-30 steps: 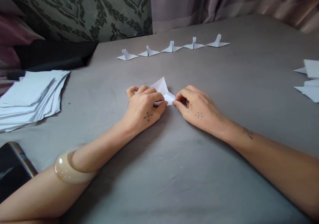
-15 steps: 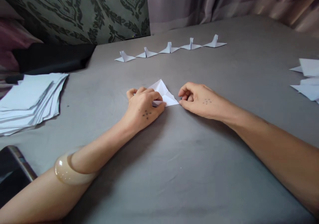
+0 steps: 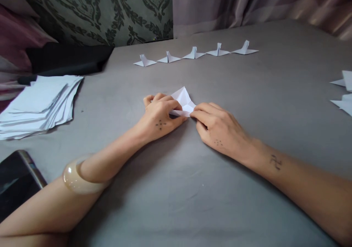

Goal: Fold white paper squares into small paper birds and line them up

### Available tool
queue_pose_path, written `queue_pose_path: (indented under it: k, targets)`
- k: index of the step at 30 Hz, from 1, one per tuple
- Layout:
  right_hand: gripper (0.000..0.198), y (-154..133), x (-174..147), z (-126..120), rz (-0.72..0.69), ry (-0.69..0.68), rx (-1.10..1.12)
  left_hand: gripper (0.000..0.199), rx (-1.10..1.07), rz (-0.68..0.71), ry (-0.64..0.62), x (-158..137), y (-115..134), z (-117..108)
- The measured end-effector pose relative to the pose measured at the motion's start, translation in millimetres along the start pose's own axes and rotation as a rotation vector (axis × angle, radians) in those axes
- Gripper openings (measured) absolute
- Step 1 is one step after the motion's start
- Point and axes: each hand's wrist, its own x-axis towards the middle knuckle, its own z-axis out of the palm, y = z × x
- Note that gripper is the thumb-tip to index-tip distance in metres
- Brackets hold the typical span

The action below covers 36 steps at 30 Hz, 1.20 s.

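Note:
A partly folded sheet of white paper [image 3: 183, 97] lies on the grey cloth between my hands, its creases showing and one corner pointing away from me. My left hand [image 3: 159, 113] grips its left side, thumb along the near edge and fingers on top; that side of the paper is mostly hidden. On the right corner, my right hand [image 3: 220, 128] pinches the near edge with its fingertips, palm turned down. The thumb of this hand is largely out of sight.
Several folded paper birds [image 3: 194, 53] stand in a row at the back. A stack of white paper [image 3: 41, 100] lies at the left, near black cloth [image 3: 71, 59]. A dark phone-like device [image 3: 20, 181] is by my left forearm. More folded paper [image 3: 347, 102] shows at the right edge.
My right hand has rolled palm-down and closed its fingertips on the paper's right corner. My left hand keeps its grip. The whole view has shifted slightly.

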Motion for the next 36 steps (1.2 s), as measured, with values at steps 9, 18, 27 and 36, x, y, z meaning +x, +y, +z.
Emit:
queue_pose_path:
  k: [9,18,27,36]
  targets:
    - [0.035,0,0,2,-0.047,0.003,-0.069,0.020,0.067,0.207,0.005,-2,-21,-9]
    - [0.034,1,0,1,-0.027,-0.034,-0.076,0.034,0.220,0.235,0.303,-9,-12,-2]
    - [0.034,5,2,0,0.010,-0.039,0.004,0.021,0.166,0.430,0.098,-10,-8,-1]
    - [0.038,9,3,-3,0.008,-0.064,0.031,0.019,0.015,0.340,0.068,-11,-15,2]
